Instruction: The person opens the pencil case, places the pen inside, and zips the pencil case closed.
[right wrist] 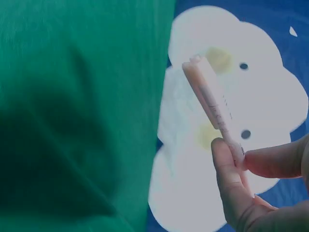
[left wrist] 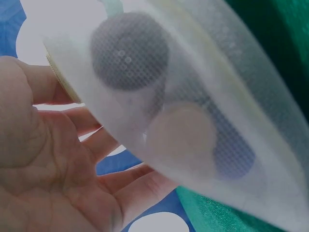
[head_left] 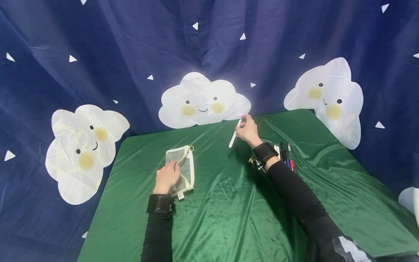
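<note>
A white pen (head_left: 234,137) is in the air over the green surface (head_left: 216,218), pinched in the grip of the right hand (head_left: 247,131). The left hand (head_left: 167,177) touches the mesh pouch (head_left: 186,168); its fingertips are hidden, so whether it grips, I cannot tell. The pen is outside the pouch, and other pens (head_left: 287,162) lie unpacked beside the right sleeve (head_left: 291,193); I judge much is left.

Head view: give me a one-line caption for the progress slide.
Left hand holds a mesh pouch; right hand pinches a white pen above green cloth.
</note>
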### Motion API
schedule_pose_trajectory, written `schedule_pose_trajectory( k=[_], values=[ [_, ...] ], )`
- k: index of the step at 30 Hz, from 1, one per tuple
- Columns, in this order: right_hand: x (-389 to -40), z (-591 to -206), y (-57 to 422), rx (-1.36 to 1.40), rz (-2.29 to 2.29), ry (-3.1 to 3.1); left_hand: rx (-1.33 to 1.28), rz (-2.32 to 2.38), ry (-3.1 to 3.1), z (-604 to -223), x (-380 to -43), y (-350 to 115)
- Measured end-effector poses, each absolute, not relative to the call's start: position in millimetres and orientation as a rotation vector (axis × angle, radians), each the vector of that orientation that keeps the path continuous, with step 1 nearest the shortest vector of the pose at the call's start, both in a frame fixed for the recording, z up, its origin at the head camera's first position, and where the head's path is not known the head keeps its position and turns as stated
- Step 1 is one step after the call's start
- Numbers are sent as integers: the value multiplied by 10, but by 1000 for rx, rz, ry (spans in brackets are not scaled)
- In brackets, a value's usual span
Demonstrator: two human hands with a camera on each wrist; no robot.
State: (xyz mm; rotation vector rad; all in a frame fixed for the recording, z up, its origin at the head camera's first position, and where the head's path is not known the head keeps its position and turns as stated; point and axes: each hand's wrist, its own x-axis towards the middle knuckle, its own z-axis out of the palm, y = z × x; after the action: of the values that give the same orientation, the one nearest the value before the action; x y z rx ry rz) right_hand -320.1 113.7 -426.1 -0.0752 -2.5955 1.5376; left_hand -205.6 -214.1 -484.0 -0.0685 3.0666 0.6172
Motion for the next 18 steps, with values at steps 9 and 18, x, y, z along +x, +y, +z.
schedule_pose_trajectory(
  k=[9,18],
  values=[
    [-3211,-4404,831,-120,1812,-2497,-63,633,3063,-4835,-2057,-2134],
    [-3216,-4490,506,-153,2003,-2449,-68,634,3081,-4843,-2055,-2129]
  ],
)
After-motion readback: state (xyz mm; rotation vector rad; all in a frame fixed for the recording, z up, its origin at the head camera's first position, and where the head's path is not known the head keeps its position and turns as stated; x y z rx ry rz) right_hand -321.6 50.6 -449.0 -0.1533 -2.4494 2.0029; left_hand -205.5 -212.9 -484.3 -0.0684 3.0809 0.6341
